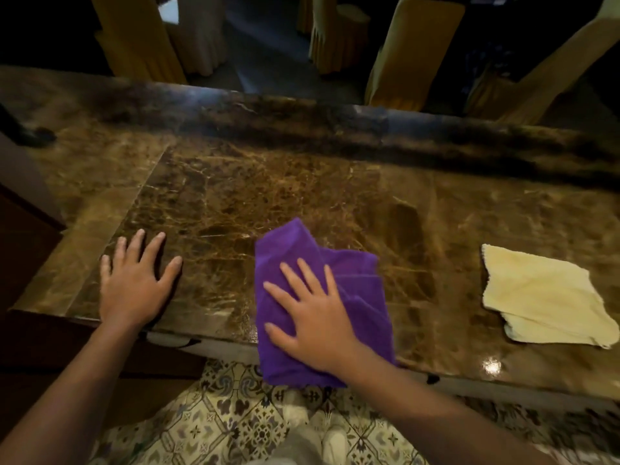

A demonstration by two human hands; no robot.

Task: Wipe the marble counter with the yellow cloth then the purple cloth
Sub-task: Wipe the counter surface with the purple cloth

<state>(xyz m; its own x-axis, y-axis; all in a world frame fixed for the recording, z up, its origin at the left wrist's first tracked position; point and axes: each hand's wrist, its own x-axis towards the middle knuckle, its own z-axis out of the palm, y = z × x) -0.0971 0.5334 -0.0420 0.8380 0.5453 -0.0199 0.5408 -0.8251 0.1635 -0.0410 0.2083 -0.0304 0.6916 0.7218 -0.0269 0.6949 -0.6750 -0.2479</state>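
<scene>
Starting at the left, our left hand point(134, 283) lies flat on the polished brown veined marble counter point(302, 196), fingers spread and holding nothing. We judge it is planted near the front edge to brace us while the other arm works.

Moving to the middle, the folded purple terry cloth point(352, 273) sits at the near edge of the counter, its lower end hanging a little over the lip above the patterned floor tiles point(235, 424). Our right hand point(315, 317) rests palm-down on top of it, fingers splayed rather than pinching. We take that as the hold for wiping: a broad flat palm presses the fabric evenly against the stone and lets it slide.

Further right, well apart from the purple one, the pale yellow square cloth point(543, 297) lies loose and slightly rumpled on the marble, touched by neither hand. Since it lies idle while we press the purple cloth, we judge the yellow pass is done and the second wipe is under way.

Beyond the counter's far rim stand chairs in yellow fabric covers point(409, 52).
</scene>
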